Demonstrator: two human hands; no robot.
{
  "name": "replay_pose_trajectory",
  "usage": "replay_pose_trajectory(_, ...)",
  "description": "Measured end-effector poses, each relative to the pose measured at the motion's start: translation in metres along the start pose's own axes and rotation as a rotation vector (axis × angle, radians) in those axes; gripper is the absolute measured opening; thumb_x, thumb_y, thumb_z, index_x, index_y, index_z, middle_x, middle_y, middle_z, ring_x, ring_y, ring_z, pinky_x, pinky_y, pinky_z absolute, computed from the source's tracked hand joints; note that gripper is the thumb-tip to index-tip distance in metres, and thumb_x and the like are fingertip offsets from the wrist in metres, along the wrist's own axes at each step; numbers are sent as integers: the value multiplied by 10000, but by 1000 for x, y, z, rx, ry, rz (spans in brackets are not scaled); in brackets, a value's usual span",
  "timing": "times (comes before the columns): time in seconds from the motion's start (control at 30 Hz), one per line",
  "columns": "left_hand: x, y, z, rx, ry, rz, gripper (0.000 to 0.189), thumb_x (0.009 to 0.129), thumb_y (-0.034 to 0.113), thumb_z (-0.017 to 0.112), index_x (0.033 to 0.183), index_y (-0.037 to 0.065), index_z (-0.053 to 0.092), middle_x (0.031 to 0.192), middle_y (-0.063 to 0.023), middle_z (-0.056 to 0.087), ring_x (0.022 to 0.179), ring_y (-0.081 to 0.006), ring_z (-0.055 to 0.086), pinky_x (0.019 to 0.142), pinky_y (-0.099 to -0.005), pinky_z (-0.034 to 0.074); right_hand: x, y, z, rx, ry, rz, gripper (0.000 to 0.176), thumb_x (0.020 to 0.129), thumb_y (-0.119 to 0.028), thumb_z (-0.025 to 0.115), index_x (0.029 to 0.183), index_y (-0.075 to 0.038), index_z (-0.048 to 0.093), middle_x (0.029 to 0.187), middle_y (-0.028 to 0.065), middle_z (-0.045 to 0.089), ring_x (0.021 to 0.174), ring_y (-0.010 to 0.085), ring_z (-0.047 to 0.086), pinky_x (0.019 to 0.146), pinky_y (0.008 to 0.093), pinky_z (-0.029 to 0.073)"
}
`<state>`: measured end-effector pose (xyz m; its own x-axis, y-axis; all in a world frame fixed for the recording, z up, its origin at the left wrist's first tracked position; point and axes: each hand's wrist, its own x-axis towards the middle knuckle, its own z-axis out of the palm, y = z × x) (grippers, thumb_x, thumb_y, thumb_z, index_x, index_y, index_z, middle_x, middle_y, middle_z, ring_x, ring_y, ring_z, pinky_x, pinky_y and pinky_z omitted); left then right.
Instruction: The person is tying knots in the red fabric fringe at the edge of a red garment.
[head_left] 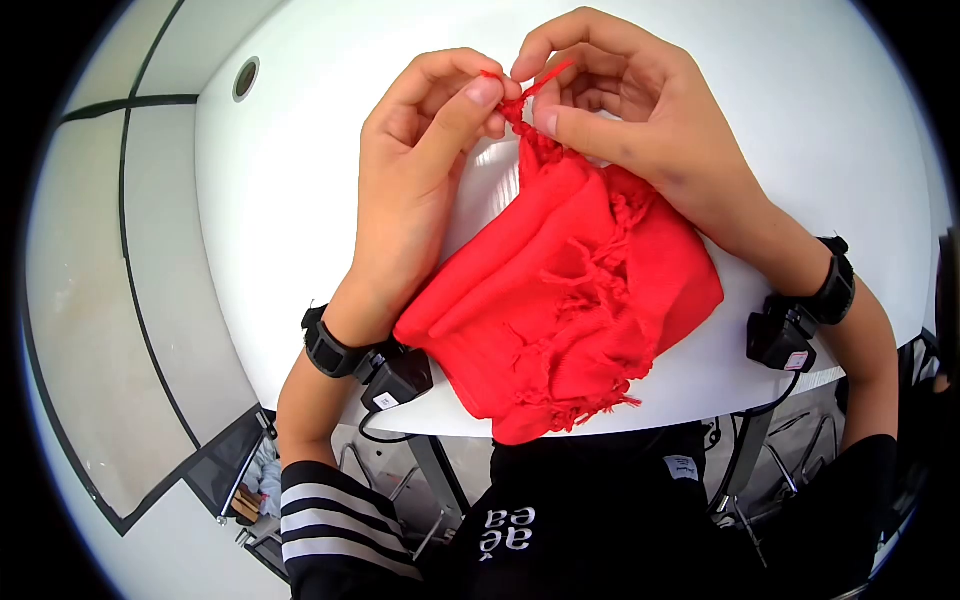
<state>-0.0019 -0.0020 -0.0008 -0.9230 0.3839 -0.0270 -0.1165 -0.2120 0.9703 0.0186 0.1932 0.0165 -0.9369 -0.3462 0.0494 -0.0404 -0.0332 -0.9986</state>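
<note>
A red fringed scarf (570, 290) lies bunched on the white table, part of it hanging over the near edge. From its top corner rises a knotted tassel (515, 108) with a loose strand pointing up and right. My left hand (425, 135) pinches this tassel between thumb and fingers. Just to the right, my right hand (640, 115) curls around the loose strand, its thumb and bent fingers close together by the knot and its index finger arched above. The exact contact inside the right hand is partly hidden. More knotted fringe runs down the scarf's middle.
The white table (300, 200) has a round grommet hole (246, 79) at its far left. Black wrist straps carry small boxes (397, 380) with cables, one on each forearm. Below the near edge are table legs and chair frames. A panelled partition (80, 250) stands at left.
</note>
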Motion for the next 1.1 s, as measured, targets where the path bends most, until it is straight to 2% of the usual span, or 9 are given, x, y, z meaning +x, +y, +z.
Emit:
replay_pose_trajectory(0.07, 0, 0, -1, -16, -9, -12, 158, 947, 122, 576, 1077, 37, 603, 973, -36, 642, 834, -67, 553, 824, -221, 449, 4, 10, -5, 165, -57, -10, 206, 897, -72, 624, 1086, -12, 570, 964, 68, 632, 899, 124, 602, 793, 232, 483)
replay_pose_trajectory(0.1, 0, 0, -1, -16, -5, -23, 157, 947, 123, 577, 1077, 38, 602, 967, -28, 635, 834, -66, 553, 823, -219, 449, 4, 16, -3, 166, -56, -10, 206, 897, -72, 624, 1086, -12, 570, 964, 68, 632, 899, 124, 602, 793, 232, 483)
replay_pose_trajectory(0.17, 0, 0, -1, -15, -1, -35, 157, 947, 124, 579, 1077, 38, 602, 961, -21, 628, 833, -64, 553, 822, -216, 448, 4, 26, -1, 44, 27, -153, 117, 892, -71, 633, 982, 1, 655, 935, 39, 665, 870, 99, 618, 826, 242, 496)
replay_pose_trajectory(0.27, 1, -1, 0, -34, -15, -7, 160, 946, 123, 583, 1081, 39, 599, 953, -9, 616, 832, -62, 553, 818, -213, 446, 0, 14, -2, 52, 33, -21, 130, 899, -69, 615, 994, 5, 663, 972, 52, 670, 888, 110, 626, 839, 249, 498)
replay_pose_trajectory(0.6, -1, 0, 2, 63, 4, -3, 173, 942, 127, 591, 1087, 34, 600, 955, -17, 631, 842, -71, 546, 826, -218, 438, 3, 17, -1, 60, 97, -85, 162, 916, -88, 595, 1019, 8, 675, 974, 66, 676, 901, 124, 633, 854, 255, 501)
replay_pose_trajectory(0.8, 0, -2, 2, 134, -14, 46, 172, 943, 136, 591, 1077, 28, 604, 973, -34, 648, 859, -80, 556, 823, -224, 439, 5, 22, -2, 202, 53, -59, 159, 918, -89, 595, 1022, 0, 676, 948, 61, 670, 889, 118, 627, 836, 249, 497)
replay_pose_trajectory(0.9, 0, -3, 1, 142, -12, 76, 172, 941, 136, 596, 1073, 26, 608, 979, -37, 653, 884, -84, 570, 823, -229, 446, 3, 11, -3, 251, 34, -7, 143, 907, -67, 602, 1005, 10, 672, 920, 54, 664, 869, 110, 616, 827, 241, 485)
replay_pose_trajectory(0.97, 0, -2, 2, 149, -14, 99, 172, 938, 132, 601, 1072, 25, 610, 982, -38, 655, 899, -86, 579, 823, -232, 452, 1, -9, -7, 419, -30, 263, 189, 910, -99, 633, 1071, -12, 583, 974, 73, 643, 890, 121, 614, 776, 225, 499)
replay_pose_trajectory(1.1, -4, 4, 6, 232, 22, 124, 170, 922, 98, 620, 1067, 11, 616, 987, -44, 656, 926, -98, 600, 834, -242, 468, 2, 0, -2, 349, 47, 299, 186, 922, -116, 631, 1069, -8, 592, 986, 79, 653, 887, 119, 623, 766, 218, 510)
